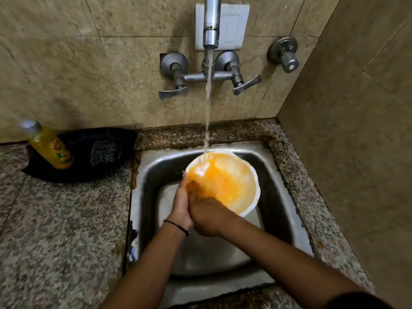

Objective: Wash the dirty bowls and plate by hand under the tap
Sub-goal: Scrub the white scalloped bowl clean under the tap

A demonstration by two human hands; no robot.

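Observation:
A white bowl [240, 175] smeared with orange residue is held tilted over the steel sink [278, 197]. Water from the tap [210, 25] falls onto the bowl's far left rim. My left hand [181, 204] grips the bowl's left edge from below. My right hand [207, 215] reaches over the near rim, its fingers inside the bowl and covered in orange water. A pale plate or dish [165, 197] lies in the sink basin beneath the hands, mostly hidden.
A yellow dish-soap bottle [50, 148] stands on a dark cloth [89, 157] with a scrub pad [104, 151] on the granite counter [55, 230] to the left. Two lever handles [172, 93] [246, 84] and a round valve [286, 54] sit on the tiled wall.

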